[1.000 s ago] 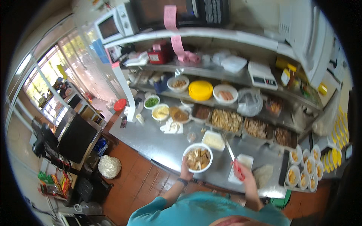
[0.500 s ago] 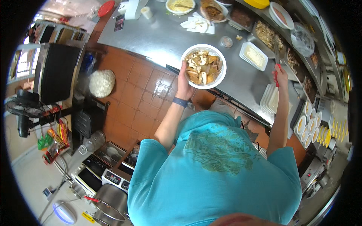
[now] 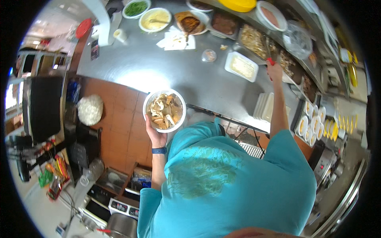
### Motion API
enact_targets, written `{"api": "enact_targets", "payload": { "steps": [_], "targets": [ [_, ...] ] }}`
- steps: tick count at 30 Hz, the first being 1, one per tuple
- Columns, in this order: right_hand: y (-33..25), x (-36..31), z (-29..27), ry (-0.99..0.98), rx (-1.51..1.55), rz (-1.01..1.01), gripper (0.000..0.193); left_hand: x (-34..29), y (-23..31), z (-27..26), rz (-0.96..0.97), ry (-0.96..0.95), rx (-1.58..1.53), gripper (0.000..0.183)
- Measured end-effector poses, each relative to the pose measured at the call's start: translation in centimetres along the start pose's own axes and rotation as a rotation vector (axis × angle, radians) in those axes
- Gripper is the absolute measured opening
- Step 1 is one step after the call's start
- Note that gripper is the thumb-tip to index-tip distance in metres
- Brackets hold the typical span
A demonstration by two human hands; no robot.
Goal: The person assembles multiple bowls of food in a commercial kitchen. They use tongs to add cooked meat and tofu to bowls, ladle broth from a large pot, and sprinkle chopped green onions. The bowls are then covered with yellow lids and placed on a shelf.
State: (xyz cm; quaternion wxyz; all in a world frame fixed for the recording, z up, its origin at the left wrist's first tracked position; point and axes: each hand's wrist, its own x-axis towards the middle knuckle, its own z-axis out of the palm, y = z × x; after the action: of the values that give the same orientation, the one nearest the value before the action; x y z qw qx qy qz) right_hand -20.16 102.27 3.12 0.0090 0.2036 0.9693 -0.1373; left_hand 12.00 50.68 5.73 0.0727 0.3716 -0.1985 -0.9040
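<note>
At the near edge of the grey metal surface [image 3: 202, 81], here's the round white bowl [image 3: 184, 113], overhanging that edge in view, and the left hand [image 3: 157, 135] has its grip closed on its lower left side: thumb showing, other fingers lost beneath. The brown and pale chunks [image 3: 166, 110] inside overlap too much to count.

Over to the far right, the right hand [image 3: 274, 71] has its grip wrapped on a red-handled metal utensil [image 3: 270, 60], fingers blurred; its metal end reaches over pale chopped pieces [image 3: 250, 36], touching or not, I can't tell. By the right of the near edge, the forearm part-hides a stack of white rectangular trays [image 3: 264, 105], number unclear.

Counting up: one bowl in hand, one utensil, one white rectangular tub of pale shreds [image 3: 228, 62], and three white bowls by the far edge: greens [image 3: 135, 8], yellow shreds [image 3: 156, 19], something brown [image 3: 191, 24].

And the direction: the held bowl's mouth faces up, circular, so no long axis; the utensil runs near to far, metal end toward the far edge, leaning slightly left.
</note>
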Motion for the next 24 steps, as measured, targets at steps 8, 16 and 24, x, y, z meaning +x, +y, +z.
{"api": "enact_targets", "payload": {
  "steps": [8,16,24],
  "targets": [
    [2.0,-0.9,-1.2,-0.195,0.158,0.031,0.044,-0.8,1.9,-0.1,0.186,0.168,0.088,0.054],
    [-6.0,-18.6,-14.1,-0.532,0.484,-0.115,0.031,4.5,-0.4,3.2,-0.014,-0.048,0.133,0.057],
    [-12.3,-26.1,-18.4,-0.863,0.288,-0.172,0.030,7.5,-6.4,8.0,-0.159,-0.306,0.355,0.056]
  ]
}}
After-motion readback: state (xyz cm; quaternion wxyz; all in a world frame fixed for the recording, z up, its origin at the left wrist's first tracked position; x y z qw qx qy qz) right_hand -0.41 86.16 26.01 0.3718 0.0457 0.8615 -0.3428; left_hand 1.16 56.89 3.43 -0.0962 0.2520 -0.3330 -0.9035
